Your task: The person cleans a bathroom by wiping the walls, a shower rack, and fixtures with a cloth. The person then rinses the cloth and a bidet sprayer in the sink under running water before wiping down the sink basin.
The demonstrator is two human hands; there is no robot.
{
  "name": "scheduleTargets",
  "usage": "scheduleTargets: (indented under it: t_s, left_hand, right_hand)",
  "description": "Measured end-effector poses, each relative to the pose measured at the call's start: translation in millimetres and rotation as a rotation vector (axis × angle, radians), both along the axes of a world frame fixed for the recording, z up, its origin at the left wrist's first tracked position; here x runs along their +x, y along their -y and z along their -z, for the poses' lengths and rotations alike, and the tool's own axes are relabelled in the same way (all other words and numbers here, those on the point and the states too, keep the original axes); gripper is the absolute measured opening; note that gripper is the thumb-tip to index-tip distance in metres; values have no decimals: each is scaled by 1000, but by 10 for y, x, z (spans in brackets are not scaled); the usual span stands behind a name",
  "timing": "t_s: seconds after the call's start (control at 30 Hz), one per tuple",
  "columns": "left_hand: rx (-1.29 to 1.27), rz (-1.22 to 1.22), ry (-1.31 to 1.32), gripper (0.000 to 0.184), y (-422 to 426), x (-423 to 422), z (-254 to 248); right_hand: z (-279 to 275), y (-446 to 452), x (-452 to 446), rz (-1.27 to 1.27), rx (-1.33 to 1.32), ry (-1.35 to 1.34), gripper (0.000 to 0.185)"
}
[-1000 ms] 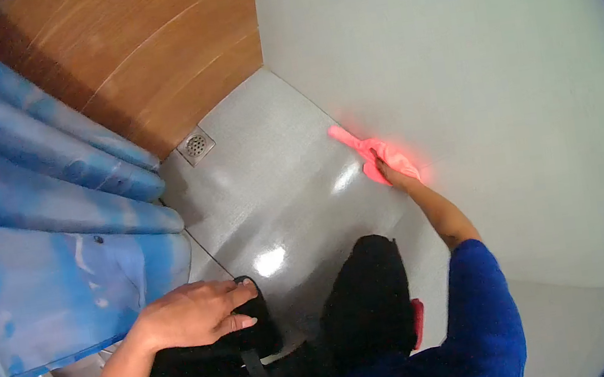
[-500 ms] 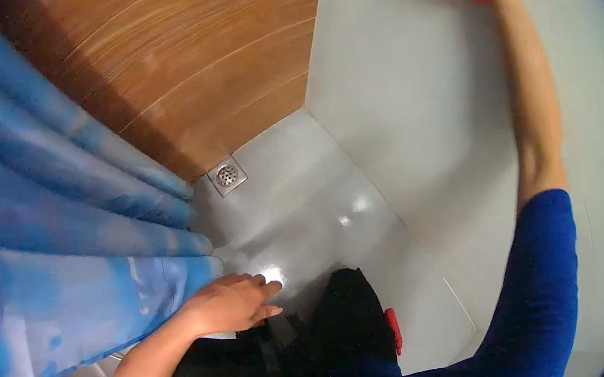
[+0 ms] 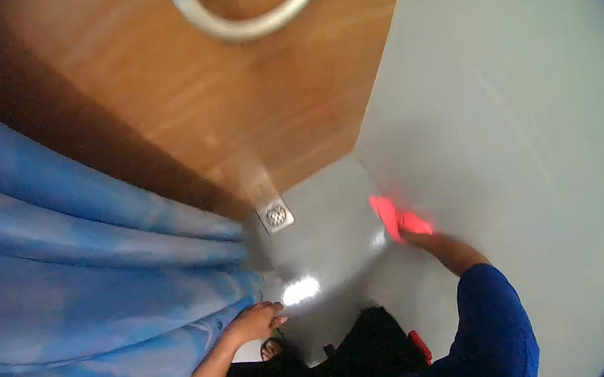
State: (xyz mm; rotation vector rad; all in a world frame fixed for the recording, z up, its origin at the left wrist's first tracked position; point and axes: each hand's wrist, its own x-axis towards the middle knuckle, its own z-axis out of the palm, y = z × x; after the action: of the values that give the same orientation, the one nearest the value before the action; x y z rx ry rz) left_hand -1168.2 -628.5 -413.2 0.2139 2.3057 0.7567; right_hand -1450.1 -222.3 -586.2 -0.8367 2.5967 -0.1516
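The right hand [image 3: 418,237] is closed on a pink cloth [image 3: 388,214] low by the grey wall [image 3: 529,120]. The left hand [image 3: 255,322] — loosely open, empty — is beside the blue shower curtain [image 3: 101,287].

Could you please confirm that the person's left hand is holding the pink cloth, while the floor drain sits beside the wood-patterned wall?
The side is wrong: the head view shows the right hand holding the pink cloth, while the floor drain sits beside the wood-patterned wall.
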Motion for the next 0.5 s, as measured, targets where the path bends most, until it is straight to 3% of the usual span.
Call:
scheduleTargets:
  t_s: [0.03,0.13,0.2,0.27,0.3,0.33,0.37,0.43,0.5]
  left_hand:
    - [-12,-63,-99,40,57,-24,-59]
    - [82,-181,-432,40,-198,-383,-1064]
    - [-85,-205,-549,42,-188,-663,-1626]
    - [-229,-289,-696,43,-123,-875,-2210]
    - [-421,-291,-748,45,-88,-959,-2421]
    - [-617,-292,-794,47,-38,-1029,-2602]
    - [-755,-252,-807,49,38,-1130,-2741]
    - [-1030,-172,-810,53,262,-1348,-2678]
    - [-1329,-129,-617,46,529,-1342,-2472]
  right_hand:
    - [-164,-40,91,31,-37,31,40]
    - [-796,190,62,154,-241,33,42]
    - [-1490,545,-222,283,-547,-131,44]
    - [-2653,991,-513,452,-856,-363,44]
    - [-2962,1114,-796,496,-1128,-430,45]
    - [-3769,1276,-887,525,-1254,-292,48]
    - [-4133,1493,-1062,399,-1658,-366,51]
    - [-4538,1954,-1372,263,-1652,-722,57]
    - [-4439,2425,-1570,153,-1458,-840,60]
